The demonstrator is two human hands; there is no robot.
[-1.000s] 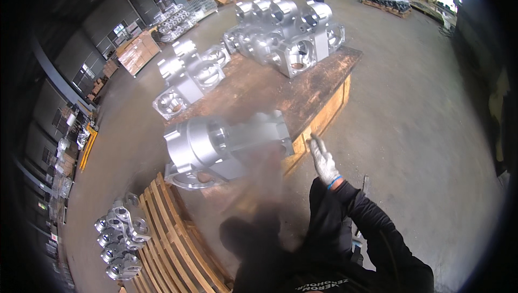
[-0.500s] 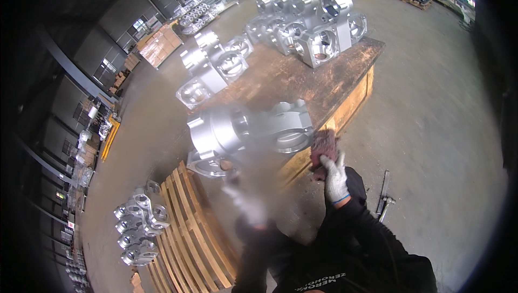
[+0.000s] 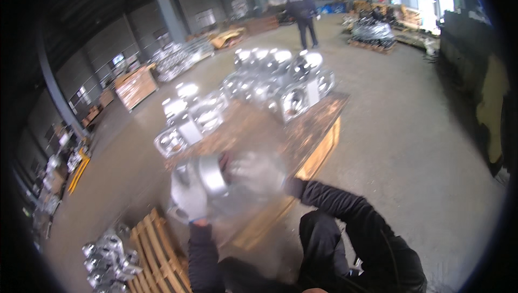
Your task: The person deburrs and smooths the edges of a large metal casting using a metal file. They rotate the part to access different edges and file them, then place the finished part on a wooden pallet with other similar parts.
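metal casting | both gloved grips clamped on it; left hand; right hand

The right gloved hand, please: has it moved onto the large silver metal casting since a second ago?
Yes. The right gloved hand has moved left from the wooden platform's edge onto the large silver metal casting.

the large silvery cast-metal valve housing with a round flange is sitting blurred at the near end of a wooden platform, flange turned leftward, with gloved hands gripping both its sides.
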